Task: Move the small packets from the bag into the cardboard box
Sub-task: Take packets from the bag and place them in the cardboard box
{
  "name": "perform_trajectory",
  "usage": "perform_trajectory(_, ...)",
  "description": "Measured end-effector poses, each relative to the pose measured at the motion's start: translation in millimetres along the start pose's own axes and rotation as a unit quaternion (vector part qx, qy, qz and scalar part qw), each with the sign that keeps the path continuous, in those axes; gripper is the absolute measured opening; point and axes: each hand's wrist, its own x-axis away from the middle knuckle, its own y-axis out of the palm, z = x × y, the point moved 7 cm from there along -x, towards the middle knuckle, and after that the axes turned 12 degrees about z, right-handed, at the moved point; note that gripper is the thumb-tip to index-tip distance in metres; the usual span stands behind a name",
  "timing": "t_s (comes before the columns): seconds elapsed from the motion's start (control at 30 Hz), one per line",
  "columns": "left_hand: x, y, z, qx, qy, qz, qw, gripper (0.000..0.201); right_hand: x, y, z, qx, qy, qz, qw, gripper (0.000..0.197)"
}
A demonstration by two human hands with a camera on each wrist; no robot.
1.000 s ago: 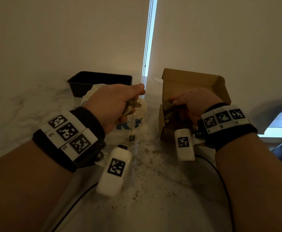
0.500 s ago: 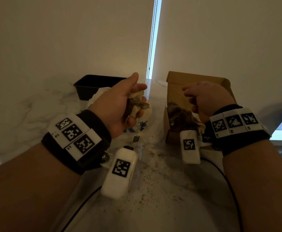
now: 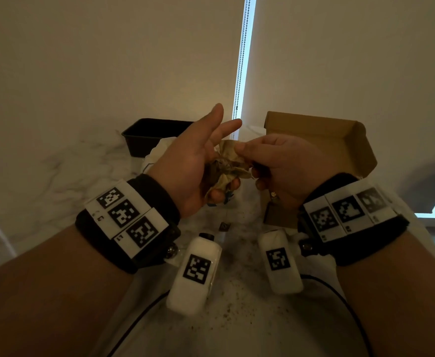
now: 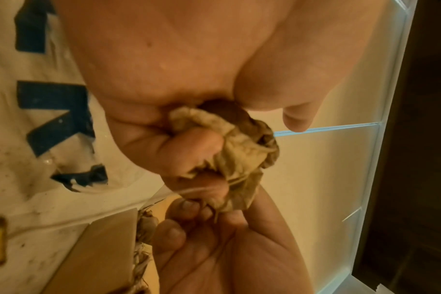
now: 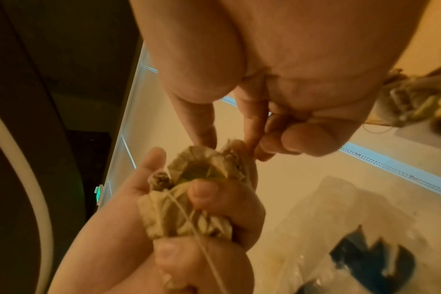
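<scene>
Crumpled tan paper, a bunch of small tea-bag-like packets with thin strings, sits in my left hand, held up between the bag and the box. From the left wrist view I can see my lower fingers curled round the bunch while the index finger and thumb stand straight and free above it; I judge that loose hold is meant to let one packet come away without the rest spilling. My right hand has its thumb and forefinger pinched on the upper edge of one packet, the other fingers curled underneath, touching the bunch from the right. One string hangs down from the bunch with a small dark paper tag at its end, just above the white marbled table. Behind my left hand lies the white plastic bag with blue lettering, mostly hidden, and beyond it a black rectangular tray. Close behind my right hand stands the open brown cardboard box, its lid flap raised; the wrist views show more packets already inside it. I'd say the task is partway done, and the tangled strings could drag a second packet along. Dark crumbs speckle the table near me.
</scene>
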Motion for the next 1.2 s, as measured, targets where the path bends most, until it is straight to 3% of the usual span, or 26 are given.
perform_trajectory(0.13, 1, 4, -1, -0.005, 0.006, -0.015, 1.0, 0.06, 1, -3, -2, 0.008, -0.01, 0.031, 0.999, 0.015)
perform_trajectory(0.27, -4, 1, -4, -0.034, 0.012, -0.006, 0.999, 0.045, -4, -10, 0, -0.03, 0.018, 0.055, 0.998, 0.013)
perform_trajectory(0.47, -16, -16, -8, -0.122, 0.034, 0.077, 0.989, 0.021, -7, -10, 2, -0.126, 0.041, 0.048, 0.99, 0.002)
perform_trajectory(0.63, -19, -21, -8, -0.134, 0.042, 0.108, 0.984, 0.016, -7, -8, 1, -0.152, 0.039, 0.039, 0.987, 0.016)
perform_trajectory(1.0, -21, -26, -4, -0.117, 0.056, 0.141, 0.981, 0.014, -8, -10, -4, -0.127, 0.005, 0.033, 0.991, 0.017)
perform_trajectory(1.2, -20, -25, -4, -0.089, 0.049, 0.136, 0.985, 0.016, -10, -11, -2, -0.155, -0.004, 0.052, 0.987, 0.034)
